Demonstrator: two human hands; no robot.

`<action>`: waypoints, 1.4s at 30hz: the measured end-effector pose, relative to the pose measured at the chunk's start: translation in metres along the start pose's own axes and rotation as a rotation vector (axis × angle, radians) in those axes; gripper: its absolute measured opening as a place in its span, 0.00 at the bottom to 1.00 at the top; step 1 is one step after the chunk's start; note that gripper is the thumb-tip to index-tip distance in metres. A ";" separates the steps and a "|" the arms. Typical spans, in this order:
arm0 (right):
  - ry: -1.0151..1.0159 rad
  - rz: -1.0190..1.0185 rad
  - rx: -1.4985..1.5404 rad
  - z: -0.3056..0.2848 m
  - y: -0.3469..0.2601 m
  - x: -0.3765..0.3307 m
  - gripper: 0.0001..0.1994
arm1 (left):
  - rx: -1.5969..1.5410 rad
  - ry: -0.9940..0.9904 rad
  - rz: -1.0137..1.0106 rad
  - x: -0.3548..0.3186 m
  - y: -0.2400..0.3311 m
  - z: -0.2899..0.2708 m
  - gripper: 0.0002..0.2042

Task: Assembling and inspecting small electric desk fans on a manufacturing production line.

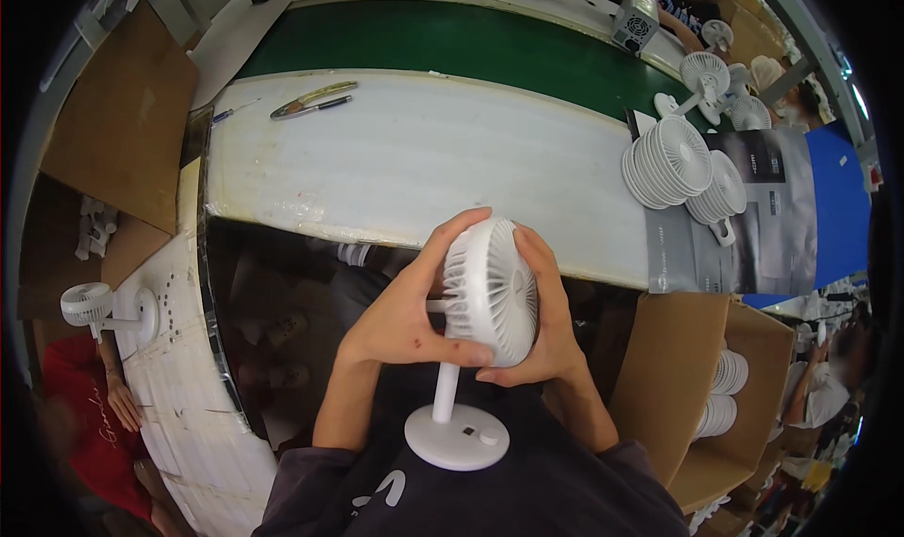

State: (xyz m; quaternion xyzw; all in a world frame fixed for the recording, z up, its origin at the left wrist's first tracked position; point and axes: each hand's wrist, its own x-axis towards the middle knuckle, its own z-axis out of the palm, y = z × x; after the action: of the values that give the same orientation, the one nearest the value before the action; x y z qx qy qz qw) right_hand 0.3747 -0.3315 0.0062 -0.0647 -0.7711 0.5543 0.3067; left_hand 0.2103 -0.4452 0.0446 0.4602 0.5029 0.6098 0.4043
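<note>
A small white desk fan (494, 287) is held up close to my body, its round slatted head between both palms. My left hand (414, 320) wraps the back and left rim of the head, thumb along its lower edge. From the other side, my right hand (549, 325) curls round the right rim, with its thumb under the front grille. The fan's stem and round base (452, 447) hang below the hands, in front of my dark shirt. A knob and a small dark square show on the base.
Pliers (315, 101) and a small screwdriver (235, 111) lie on the white bench (405, 160). Stacked white grilles (664, 165) stand at its right end. Beyond runs a green belt (424, 42). An open carton (669, 377) with grilles is at right; another fan (89, 306) stands at left near a co-worker.
</note>
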 end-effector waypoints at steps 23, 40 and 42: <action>0.315 0.652 0.663 0.019 0.043 -0.029 0.19 | -0.076 0.104 0.187 -0.037 -0.033 0.017 0.39; -0.263 -0.133 -0.628 0.041 0.015 -0.019 0.36 | -1.019 0.161 -0.149 -0.078 -0.136 0.006 0.42; -0.433 -0.204 -0.592 0.042 0.014 -0.020 0.41 | -1.124 0.166 -0.145 -0.089 -0.146 0.001 0.43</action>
State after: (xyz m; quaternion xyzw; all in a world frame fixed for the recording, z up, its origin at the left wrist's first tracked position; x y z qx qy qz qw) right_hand 0.3646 -0.3699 -0.0227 0.0456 -0.9472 0.2751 0.1582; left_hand 0.2376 -0.5055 -0.1132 0.0890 0.1617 0.7884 0.5868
